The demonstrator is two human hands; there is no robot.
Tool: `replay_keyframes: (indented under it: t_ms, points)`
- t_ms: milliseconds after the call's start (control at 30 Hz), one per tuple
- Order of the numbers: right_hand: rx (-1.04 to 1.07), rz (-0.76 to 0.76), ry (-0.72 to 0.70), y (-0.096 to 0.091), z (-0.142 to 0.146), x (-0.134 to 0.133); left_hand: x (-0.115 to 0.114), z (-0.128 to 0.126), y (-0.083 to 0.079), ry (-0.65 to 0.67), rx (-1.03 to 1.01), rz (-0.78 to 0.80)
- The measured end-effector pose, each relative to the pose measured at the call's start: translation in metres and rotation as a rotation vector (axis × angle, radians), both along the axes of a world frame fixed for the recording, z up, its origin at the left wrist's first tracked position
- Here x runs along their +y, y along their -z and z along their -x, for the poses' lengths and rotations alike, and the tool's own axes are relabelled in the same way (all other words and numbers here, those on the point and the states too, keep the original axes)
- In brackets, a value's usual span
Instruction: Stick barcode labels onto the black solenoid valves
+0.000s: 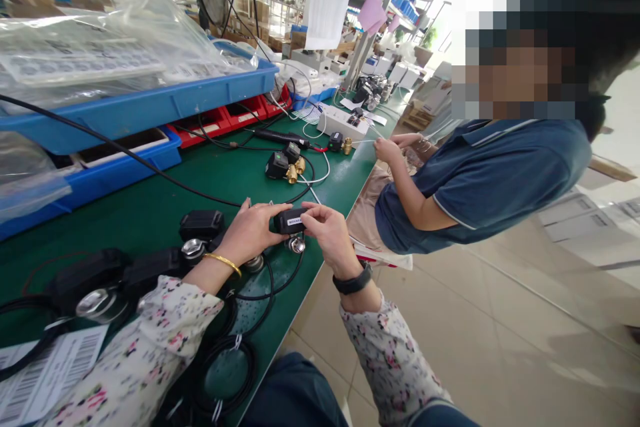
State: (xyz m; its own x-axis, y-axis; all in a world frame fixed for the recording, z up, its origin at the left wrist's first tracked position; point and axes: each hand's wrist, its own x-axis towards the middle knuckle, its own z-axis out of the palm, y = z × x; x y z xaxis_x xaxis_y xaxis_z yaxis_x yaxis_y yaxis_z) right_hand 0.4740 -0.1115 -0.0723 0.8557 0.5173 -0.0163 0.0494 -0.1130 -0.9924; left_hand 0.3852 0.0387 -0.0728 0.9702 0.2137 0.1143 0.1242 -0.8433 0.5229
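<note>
My left hand [249, 230] and my right hand [326, 232] both grip a small black motorised valve [289, 221] with a white label, held just above the green bench [150, 203] near its front edge. A silver fitting [296, 244] hangs under the valve. My left fingers wrap its left end and my right fingers pinch its right end. Several like black valves with silver fittings [107, 277] and coiled black cables [227, 363] lie by my left forearm.
A co-worker in a blue shirt [480, 180] sits at the right, hands [395, 147] at the bench edge. Brass-fitted valves [286, 167], a white power strip [343, 123], blue and red bins [150, 107] and barcode sheets [45, 373] sit on the bench.
</note>
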Motion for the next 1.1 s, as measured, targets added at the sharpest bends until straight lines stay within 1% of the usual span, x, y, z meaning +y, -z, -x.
replay_keyframes:
  t_ms: [633, 1100]
  points:
    - [-0.032, -0.009, 0.008, 0.0034, -0.0010, 0.0011, -0.0006, -0.0007, 0.0002, -0.001, 0.004, -0.008]
    - [-0.042, 0.004, -0.012, 0.0018, -0.0023, 0.0014, -0.0001, -0.0005, 0.0010, 0.000, 0.003, 0.006]
